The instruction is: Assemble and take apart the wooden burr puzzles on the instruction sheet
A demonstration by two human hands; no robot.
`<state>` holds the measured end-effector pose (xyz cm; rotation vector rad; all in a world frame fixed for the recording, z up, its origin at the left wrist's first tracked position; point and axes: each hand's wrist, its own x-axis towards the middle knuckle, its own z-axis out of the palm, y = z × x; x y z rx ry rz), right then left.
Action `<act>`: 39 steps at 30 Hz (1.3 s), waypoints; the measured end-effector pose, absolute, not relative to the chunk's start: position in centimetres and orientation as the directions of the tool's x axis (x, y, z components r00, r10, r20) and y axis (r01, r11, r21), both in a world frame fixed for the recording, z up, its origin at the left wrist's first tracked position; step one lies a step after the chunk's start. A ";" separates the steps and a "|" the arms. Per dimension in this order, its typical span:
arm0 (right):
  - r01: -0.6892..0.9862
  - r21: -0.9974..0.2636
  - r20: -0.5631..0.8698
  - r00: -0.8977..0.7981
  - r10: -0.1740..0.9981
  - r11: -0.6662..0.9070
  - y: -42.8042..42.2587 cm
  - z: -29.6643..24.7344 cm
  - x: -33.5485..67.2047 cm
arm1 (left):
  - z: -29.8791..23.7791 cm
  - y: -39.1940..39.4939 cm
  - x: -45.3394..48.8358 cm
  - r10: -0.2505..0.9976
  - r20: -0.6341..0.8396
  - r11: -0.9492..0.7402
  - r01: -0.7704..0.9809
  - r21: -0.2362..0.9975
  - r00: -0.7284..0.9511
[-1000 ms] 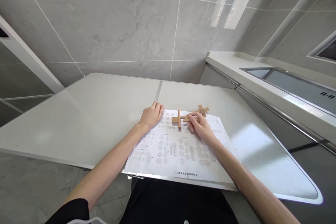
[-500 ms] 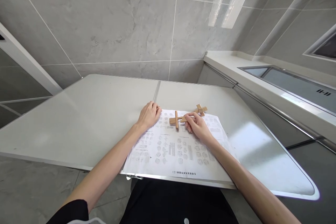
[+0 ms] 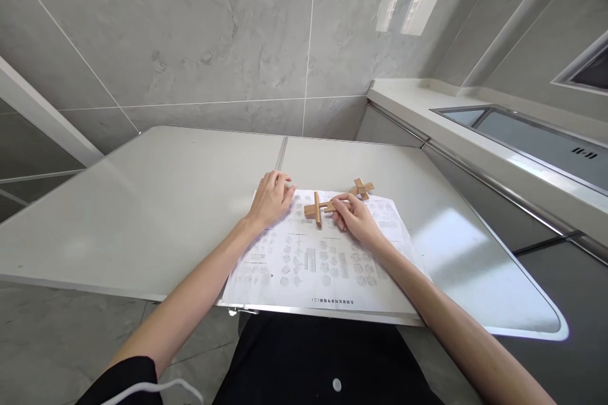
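Note:
A printed instruction sheet (image 3: 327, 266) with small diagrams lies on the white table (image 3: 166, 202). On its far edge sits a wooden cross-shaped puzzle piece (image 3: 317, 209), and my right hand (image 3: 354, 220) pinches the right end of its long bar. A second, smaller wooden cross (image 3: 361, 188) lies just beyond my right hand. My left hand (image 3: 272, 198) rests on the sheet's far left corner, fingers curled loosely down on the paper, holding nothing.
A grey tiled wall (image 3: 213, 31) rises behind the table. To the right runs a white counter (image 3: 427, 107) with a sunken steel sink (image 3: 532, 145). The table's near edge (image 3: 118, 291) ends above a tiled floor.
Both hands and the wooden pieces keep their places on the sheet. The camera tilted a little, shifting everything slightly up in view. My left fingers look a bit more spread.

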<state>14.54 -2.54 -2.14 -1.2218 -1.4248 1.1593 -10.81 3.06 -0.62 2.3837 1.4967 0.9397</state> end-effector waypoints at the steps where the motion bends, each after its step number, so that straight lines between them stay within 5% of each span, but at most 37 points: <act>1: 0.151 -0.986 0.056 -0.106 0.993 0.072 -2.6 -2.1 14.5 | -0.4 2.6 -10.4 0.853 0.414 -0.502 0.716 0.485 0.317; 12: 0.179 -0.979 0.079 -0.120 0.990 0.100 -2.8 -2.0 14.4 | 0.7 -1.7 -7.1 0.787 0.284 -0.569 0.467 0.677 0.548; 39: 0.185 -0.973 0.105 -0.172 0.980 0.136 -3.0 -1.9 14.2 | -0.2 -1.7 -6.9 0.813 0.251 -0.543 0.529 0.652 0.525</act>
